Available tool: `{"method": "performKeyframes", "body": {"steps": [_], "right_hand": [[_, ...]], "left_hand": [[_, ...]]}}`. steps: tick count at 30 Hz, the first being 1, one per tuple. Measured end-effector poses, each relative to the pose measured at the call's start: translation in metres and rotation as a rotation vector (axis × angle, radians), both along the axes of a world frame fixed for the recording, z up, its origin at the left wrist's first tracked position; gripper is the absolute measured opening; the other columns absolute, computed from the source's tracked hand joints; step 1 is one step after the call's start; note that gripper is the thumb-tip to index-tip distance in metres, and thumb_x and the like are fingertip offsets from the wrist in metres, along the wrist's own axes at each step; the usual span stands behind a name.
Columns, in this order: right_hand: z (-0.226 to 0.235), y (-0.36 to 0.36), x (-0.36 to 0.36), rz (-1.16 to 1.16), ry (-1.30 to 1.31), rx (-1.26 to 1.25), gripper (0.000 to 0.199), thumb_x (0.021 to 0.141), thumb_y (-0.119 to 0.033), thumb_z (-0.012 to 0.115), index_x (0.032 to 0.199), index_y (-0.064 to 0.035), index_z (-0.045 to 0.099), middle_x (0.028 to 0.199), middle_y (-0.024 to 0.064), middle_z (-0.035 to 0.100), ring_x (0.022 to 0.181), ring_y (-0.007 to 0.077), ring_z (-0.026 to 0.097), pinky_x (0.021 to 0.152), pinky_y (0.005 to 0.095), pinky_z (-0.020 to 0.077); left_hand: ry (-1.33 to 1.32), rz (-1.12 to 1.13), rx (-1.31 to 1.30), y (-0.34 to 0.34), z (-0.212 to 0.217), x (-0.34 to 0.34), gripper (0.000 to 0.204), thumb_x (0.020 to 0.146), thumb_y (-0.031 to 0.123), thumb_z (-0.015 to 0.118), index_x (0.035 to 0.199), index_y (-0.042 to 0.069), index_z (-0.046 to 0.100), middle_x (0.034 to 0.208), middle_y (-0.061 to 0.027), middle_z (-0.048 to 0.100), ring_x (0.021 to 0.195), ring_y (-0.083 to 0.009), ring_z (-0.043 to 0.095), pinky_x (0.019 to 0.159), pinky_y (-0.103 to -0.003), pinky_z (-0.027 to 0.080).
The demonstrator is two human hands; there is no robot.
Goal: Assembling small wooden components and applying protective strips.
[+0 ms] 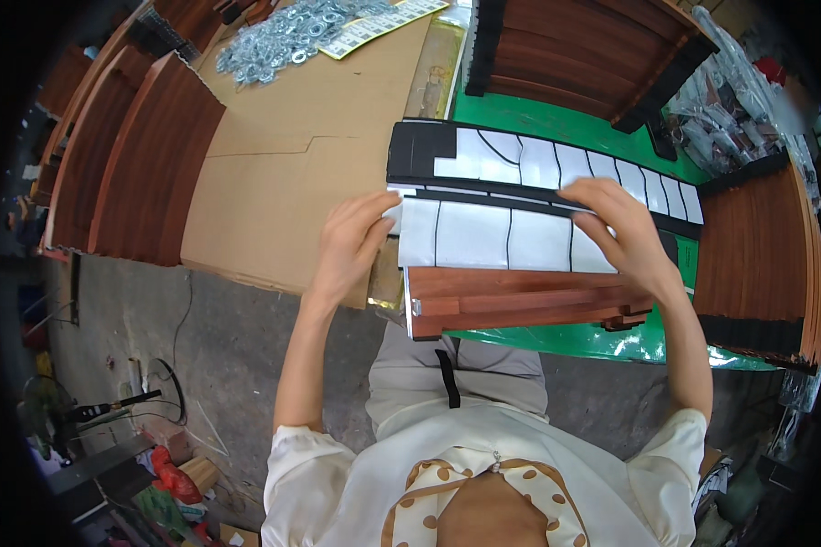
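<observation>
A long panel (493, 232) with white sheeting and thin black dividing lines lies crosswise in front of me. Along its far edge runs a narrow black strip (483, 199). My left hand (351, 239) is at the strip's left end, fingers and thumb closed around the edge. Near the strip's right part, my right hand (618, 230) has its fingers bent over the far side and its thumb on the near side. Just beyond lies a second black-edged white panel (556, 167). Closer to me rest reddish-brown wood-grain slats (511, 296), stacked together.
Brown boards stand in stacks at the left (141, 169), far right (593, 55) and right (757, 246). Cardboard (283, 182) covers the left of the table, green sheeting (538, 114) the right. Metal washers (287, 41) lie beside a label sheet (383, 27). Plastic-wrapped parts (725, 109) sit at the far right.
</observation>
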State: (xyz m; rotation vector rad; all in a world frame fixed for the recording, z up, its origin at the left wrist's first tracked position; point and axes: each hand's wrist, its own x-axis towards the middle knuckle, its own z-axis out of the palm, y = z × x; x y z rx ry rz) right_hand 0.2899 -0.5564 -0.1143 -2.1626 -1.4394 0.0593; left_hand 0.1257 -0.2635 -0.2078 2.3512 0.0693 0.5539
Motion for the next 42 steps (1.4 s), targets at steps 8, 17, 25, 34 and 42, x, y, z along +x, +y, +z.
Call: {"method": "performKeyframes", "body": {"steps": [8, 17, 25, 34, 42], "right_hand": [[-0.09, 0.147, 0.061, 0.171, -0.183, -0.268, 0.016, 0.078, -0.01, 0.065, 0.09, -0.001, 0.06, 0.088, 0.0148, 0.061, 0.084, 0.0313, 0.061, 0.072, 0.0396, 0.0493], [-0.137, 0.167, 0.071, 0.279, -0.581, -0.313, 0.006, 0.074, -0.005, 0.058, 0.078, -0.0005, 0.057, 0.078, 0.0124, 0.059, 0.075, 0.026, 0.064, 0.06, 0.033, 0.0545], [-0.115, 0.162, 0.085, 0.073, -0.165, -0.139, 0.01, 0.077, -0.004, 0.057, 0.083, 0.0019, 0.062, 0.079, 0.0179, 0.063, 0.072, 0.0318, 0.063, 0.065, 0.0377, 0.0519], [-0.016, 0.118, -0.003, 0.201, -0.364, 0.206, 0.015, 0.069, 0.0, 0.061, 0.084, 0.0002, 0.059, 0.072, 0.0096, 0.061, 0.064, 0.0242, 0.063, 0.053, 0.0329, 0.0506], [0.022, 0.087, -0.052, 0.234, -0.08, 0.391, 0.022, 0.071, -0.004, 0.071, 0.092, -0.0017, 0.062, 0.08, 0.0094, 0.064, 0.068, 0.0223, 0.064, 0.056, 0.0301, 0.0517]], "left_hand": [[0.022, -0.116, 0.456, 0.003, -0.046, 0.08, 0.027, 0.079, 0.02, 0.066, 0.104, 0.011, 0.064, 0.113, -0.0006, 0.062, 0.101, -0.0164, 0.056, 0.083, -0.038, 0.036], [0.0, -0.074, 0.407, 0.002, -0.057, 0.085, 0.026, 0.078, 0.024, 0.067, 0.1, 0.011, 0.067, 0.109, -0.0003, 0.064, 0.1, -0.0155, 0.057, 0.087, -0.039, 0.036], [-0.029, -0.064, 0.395, 0.004, -0.059, 0.081, 0.023, 0.082, 0.023, 0.064, 0.101, 0.009, 0.067, 0.107, -0.0019, 0.065, 0.1, -0.0155, 0.058, 0.087, -0.036, 0.038], [0.085, 0.0, -0.521, -0.019, 0.05, 0.049, 0.021, 0.087, 0.019, 0.064, 0.089, -0.001, 0.067, 0.069, 0.0037, 0.058, 0.064, -0.0026, 0.048, 0.056, -0.018, 0.038], [-0.234, -0.009, -0.213, -0.046, 0.089, -0.005, 0.012, 0.077, 0.006, 0.07, 0.086, -0.001, 0.067, 0.077, -0.0031, 0.064, 0.064, -0.0096, 0.055, 0.059, -0.022, 0.041]]}}
